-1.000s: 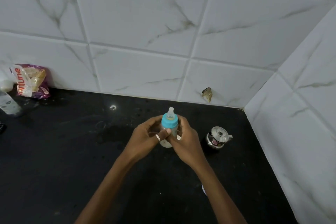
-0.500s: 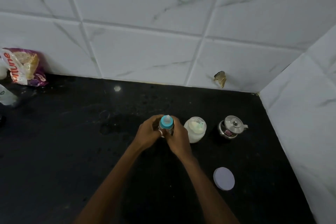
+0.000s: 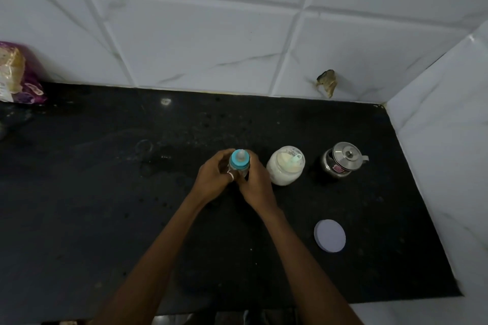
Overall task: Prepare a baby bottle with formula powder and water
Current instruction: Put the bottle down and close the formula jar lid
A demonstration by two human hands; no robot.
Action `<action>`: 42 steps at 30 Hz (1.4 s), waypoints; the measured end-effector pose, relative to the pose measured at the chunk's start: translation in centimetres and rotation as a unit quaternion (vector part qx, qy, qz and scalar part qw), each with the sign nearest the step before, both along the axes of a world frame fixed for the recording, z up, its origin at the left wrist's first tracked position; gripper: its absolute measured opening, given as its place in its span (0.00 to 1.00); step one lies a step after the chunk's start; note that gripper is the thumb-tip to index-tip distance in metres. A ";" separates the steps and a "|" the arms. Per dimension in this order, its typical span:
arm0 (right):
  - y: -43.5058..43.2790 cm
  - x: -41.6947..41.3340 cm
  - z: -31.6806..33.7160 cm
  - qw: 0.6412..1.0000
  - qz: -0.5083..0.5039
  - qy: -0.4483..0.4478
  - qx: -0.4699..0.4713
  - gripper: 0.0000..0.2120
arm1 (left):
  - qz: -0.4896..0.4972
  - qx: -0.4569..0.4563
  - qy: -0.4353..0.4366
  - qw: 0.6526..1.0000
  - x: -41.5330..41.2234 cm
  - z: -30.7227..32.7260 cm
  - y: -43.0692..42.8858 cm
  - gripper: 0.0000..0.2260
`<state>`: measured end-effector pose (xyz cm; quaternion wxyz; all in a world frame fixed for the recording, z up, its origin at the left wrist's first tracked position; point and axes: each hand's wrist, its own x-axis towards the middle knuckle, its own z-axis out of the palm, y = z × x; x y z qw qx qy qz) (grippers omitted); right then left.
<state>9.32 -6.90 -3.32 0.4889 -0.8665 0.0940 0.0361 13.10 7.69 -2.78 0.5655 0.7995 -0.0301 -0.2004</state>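
**Both hands wrapped round the baby bottle on the black tabletop**

The baby bottle (image 3: 239,163) stands upright near the middle of the tabletop (image 3: 79,206), its teal collar and pale teat on top. The left hand (image 3: 214,181) and right hand (image 3: 257,185) close round its clear body from either side, hiding most of it; what it contains cannot be made out. Just right of it stands the open formula jar (image 3: 285,166) with a scoop resting in the powder, then a small steel kettle (image 3: 342,161). The jar's round lid (image 3: 329,235) lies flat nearer the front. A purple packet (image 3: 18,74) is cut off at the left edge. White marbled wall tiles (image 3: 211,42) close the back and right sides; the dark left half lies open.
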 end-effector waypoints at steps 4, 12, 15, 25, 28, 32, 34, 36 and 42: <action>-0.2 0.0 -0.1 1.000 0.001 0.025 -0.011 0.34 | 0.020 0.003 0.017 1.000 -0.4 0.0 -0.2 0.31; -2.3 -3.2 1.0 0.998 0.004 0.063 -0.024 0.39 | 0.059 0.022 0.059 0.996 -3.5 -0.4 0.3 0.34; -4.2 -5.7 1.5 0.996 0.006 0.081 -0.031 0.36 | 0.058 0.034 0.078 0.995 -6.0 -0.8 -0.3 0.33; -16.3 -14.9 1.9 0.984 -0.024 0.085 -0.153 0.26 | 0.001 0.043 0.075 0.996 -13.0 -1.2 -7.8 0.32; -19.5 -16.2 2.0 0.976 0.015 0.112 -0.187 0.28 | -0.013 0.045 0.062 0.997 -14.4 -1.2 -10.3 0.31; -21.3 -16.2 2.2 0.947 0.111 0.175 -0.247 0.37 | -0.009 0.052 0.047 0.997 -15.6 -1.2 -12.5 0.31; -21.5 -15.8 2.1 0.934 0.147 0.197 -0.259 0.40 | -0.005 0.056 0.045 0.997 -16.1 -1.3 -13.1 0.31; -21.6 -15.6 1.7 0.923 0.180 0.210 -0.267 0.43 | 0.001 0.065 0.041 0.997 -16.5 -1.4 -13.5 0.31; -21.3 -15.2 0.6 0.903 0.233 0.203 -0.298 0.42 | 0.027 0.074 0.043 0.996 -17.0 -1.8 -13.5 0.32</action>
